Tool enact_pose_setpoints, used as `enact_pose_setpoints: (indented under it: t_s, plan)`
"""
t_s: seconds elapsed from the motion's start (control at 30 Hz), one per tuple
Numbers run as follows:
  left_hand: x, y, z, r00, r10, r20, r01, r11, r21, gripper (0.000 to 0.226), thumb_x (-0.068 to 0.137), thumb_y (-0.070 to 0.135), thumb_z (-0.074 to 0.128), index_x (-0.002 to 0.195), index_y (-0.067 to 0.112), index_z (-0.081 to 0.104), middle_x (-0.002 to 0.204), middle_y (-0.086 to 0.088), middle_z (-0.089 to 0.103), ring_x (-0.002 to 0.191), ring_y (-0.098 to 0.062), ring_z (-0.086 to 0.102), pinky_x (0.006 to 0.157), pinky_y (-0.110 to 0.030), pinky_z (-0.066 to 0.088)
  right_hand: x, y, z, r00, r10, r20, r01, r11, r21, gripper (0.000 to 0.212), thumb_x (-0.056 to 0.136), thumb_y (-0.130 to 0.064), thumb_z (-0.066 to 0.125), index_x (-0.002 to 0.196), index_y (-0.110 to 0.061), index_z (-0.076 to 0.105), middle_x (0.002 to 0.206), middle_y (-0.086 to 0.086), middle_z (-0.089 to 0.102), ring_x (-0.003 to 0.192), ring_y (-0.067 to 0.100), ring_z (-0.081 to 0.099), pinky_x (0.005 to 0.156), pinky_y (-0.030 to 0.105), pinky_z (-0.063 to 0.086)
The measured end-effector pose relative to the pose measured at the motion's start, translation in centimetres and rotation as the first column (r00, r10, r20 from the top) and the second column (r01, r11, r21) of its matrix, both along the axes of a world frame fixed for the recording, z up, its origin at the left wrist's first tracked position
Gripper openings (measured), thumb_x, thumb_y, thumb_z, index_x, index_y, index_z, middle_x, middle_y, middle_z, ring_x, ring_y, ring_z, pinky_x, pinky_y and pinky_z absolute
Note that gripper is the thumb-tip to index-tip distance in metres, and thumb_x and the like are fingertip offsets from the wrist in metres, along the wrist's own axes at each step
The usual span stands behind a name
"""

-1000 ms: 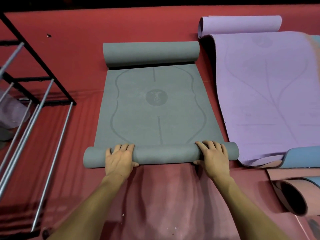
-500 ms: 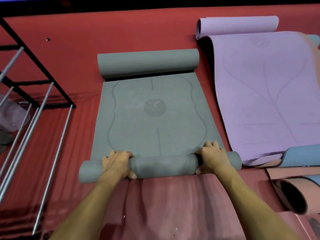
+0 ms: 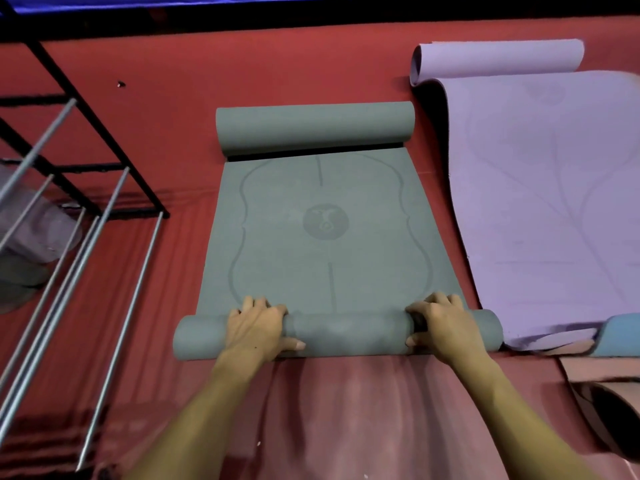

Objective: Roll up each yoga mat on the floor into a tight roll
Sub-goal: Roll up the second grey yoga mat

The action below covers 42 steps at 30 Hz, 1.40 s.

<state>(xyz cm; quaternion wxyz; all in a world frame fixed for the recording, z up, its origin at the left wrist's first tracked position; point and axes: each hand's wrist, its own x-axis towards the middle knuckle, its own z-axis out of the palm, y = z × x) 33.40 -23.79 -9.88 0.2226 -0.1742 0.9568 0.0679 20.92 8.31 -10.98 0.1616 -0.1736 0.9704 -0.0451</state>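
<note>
Grey yoga mat [image 3: 325, 237] on the red floor [image 3: 242, 64], centre of view, near end wound into a roll [image 3: 346, 336] lying crosswise, far end curled into a second, thicker roll [image 3: 315, 128], flat stretch with printed outline and round emblem between the two. Left hand [image 3: 258, 332] on top of the near roll toward its left end, fingers curled over the far side, thumb pressed along the near face, grasping it. Right hand [image 3: 441, 329] on the same roll toward its right end, fingers likewise wrapped over the top, thumb at the near side, grasping it. Both forearms stretched forward from the bottom edge. Purple mat [image 3: 547, 209] just beside the grey one on the right, mostly flat, far end curled. Blue mat edge [image 3: 620, 332] lapping over its near corner. Pink rolled mat [image 3: 609, 414] at lower right, open end toward the camera. Black-framed rack with silver rods [image 3: 104, 216] at left, well apart from the hands.
</note>
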Motion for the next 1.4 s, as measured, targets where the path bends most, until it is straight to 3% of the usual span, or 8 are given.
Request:
enact_pose_setpoints:
  t_s: [0.47,0.63,0.8,0.93,1.03,1.17,1.3,1.4]
  plan:
    - [0.1,0.7,-0.5,0.994,0.067,-0.091,-0.07,0.997,-0.039,0.076,0.07,0.085,0.07,0.125,0.033,0.057,0.121,0.004,0.059,0.116,-0.024,0.051,0.093,-0.038,0.05,1.1,0.1,0.0,0.999,-0.023,-0.028,0.019,0.993,-0.118,0.045,0.079,-0.036,0.085,0.12,-0.037,0.066,0.109,-0.021,0.064,0.11,0.01,0.043,0.07,0.034,0.048]
    - [0.1,0.7,-0.5,0.976,0.143,-0.163,-0.131,0.988,0.085,0.066,0.077,0.075,0.072,0.128,0.039,0.053,0.122,0.005,0.056,0.115,-0.025,0.051,0.09,-0.038,0.048,0.9,0.2,-0.5,0.997,-0.028,-0.076,0.02,0.995,-0.095,0.058,0.085,-0.043,0.081,0.14,-0.041,0.062,0.14,0.0,0.053,0.123,0.028,0.04,0.102,0.039,0.046]
    - [1.2,1.2,-1.2,0.918,0.112,-0.38,-0.085,0.993,0.087,0.053,0.08,0.07,0.072,0.122,0.039,0.066,0.114,0.009,0.059,0.113,-0.02,0.051,0.095,-0.036,0.044,1.2,0.1,-1.2,0.993,-0.03,-0.117,0.018,0.994,-0.108,0.06,0.089,-0.041,0.079,0.144,-0.03,0.059,0.124,0.002,0.056,0.112,0.027,0.042,0.093,0.04,0.051]
    - [0.1,0.8,-0.7,0.965,0.059,-0.256,-0.054,0.998,0.026,0.065,0.083,0.081,0.058,0.134,0.041,0.058,0.13,0.011,0.058,0.128,-0.017,0.049,0.106,-0.041,0.037,2.2,0.0,-1.7,0.978,-0.063,-0.197,0.03,0.986,-0.166,0.044,0.092,-0.039,0.072,0.131,-0.02,0.066,0.124,0.003,0.064,0.112,0.03,0.048,0.097,0.043,0.048]
    - [-0.1,0.9,-0.6,0.981,0.064,-0.184,-0.059,0.998,0.033,0.077,0.073,0.085,0.064,0.137,0.043,0.053,0.135,0.012,0.055,0.131,-0.017,0.048,0.111,-0.044,0.034,3.7,-0.2,-2.4,0.978,-0.08,-0.194,0.058,0.992,-0.116,0.072,0.081,-0.059,0.057,0.144,-0.024,0.058,0.146,0.005,0.054,0.135,0.037,0.042,0.115,0.056,0.034]
    - [0.5,1.2,-1.7,0.968,0.048,-0.248,-0.051,0.999,-0.006,0.08,0.07,0.068,0.08,0.139,0.041,0.05,0.137,0.013,0.054,0.132,-0.018,0.048,0.117,-0.048,0.028,3.9,-0.4,-3.2,0.99,-0.01,-0.14,0.014,1.0,0.026,0.105,0.072,-0.067,0.075,0.159,-0.027,0.034,0.162,0.004,0.035,0.153,0.039,0.02,0.123,0.065,0.016]
    - [1.4,0.9,-3.0,0.951,0.011,-0.309,-0.027,0.999,-0.046,0.089,0.06,0.06,0.09,0.139,0.039,0.055,0.133,0.015,0.06,0.127,-0.018,0.053,0.118,-0.053,0.029,3.1,-0.8,-3.3,0.979,0.002,-0.203,0.007,0.999,0.042,0.1,0.069,-0.064,0.084,0.153,-0.03,0.043,0.16,0.007,0.039,0.151,0.046,0.022,0.12,0.071,0.015]
    - [1.3,0.7,-2.8,0.941,0.003,-0.339,-0.02,0.999,-0.047,0.085,0.055,0.061,0.091,0.13,0.04,0.057,0.124,0.017,0.064,0.122,-0.015,0.056,0.113,-0.048,0.033,2.0,-0.3,-3.1,0.967,0.057,-0.25,-0.051,0.998,0.031,0.097,0.06,-0.072,0.084,0.144,-0.032,0.056,0.144,0.001,0.051,0.133,0.034,0.042,0.116,0.067,0.027]
